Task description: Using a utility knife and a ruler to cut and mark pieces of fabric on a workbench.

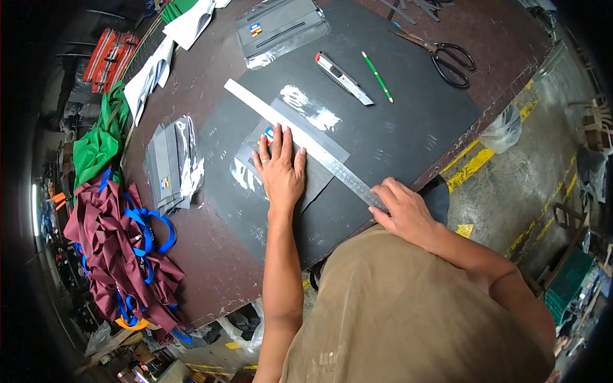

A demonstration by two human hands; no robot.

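My left hand [281, 167] lies flat, fingers spread, on a grey sheet in a clear plastic sleeve [316, 153] on the black cutting mat [396, 127]. A long metal ruler [300, 135] runs diagonally across that sheet, just right of my left hand. My right hand [401, 207] grips the ruler's near end at the mat's front edge. A utility knife [343, 78] and a green pencil [377, 76] rest farther back on the mat, out of reach of both hands.
Black scissors [447, 56] lie at the back right. A stack of sleeved grey sheets [171, 165] sits left of the mat, another [278, 27] at the back. Maroon bags with blue straps [121, 249] and green fabric [99, 143] pile on the table's left.
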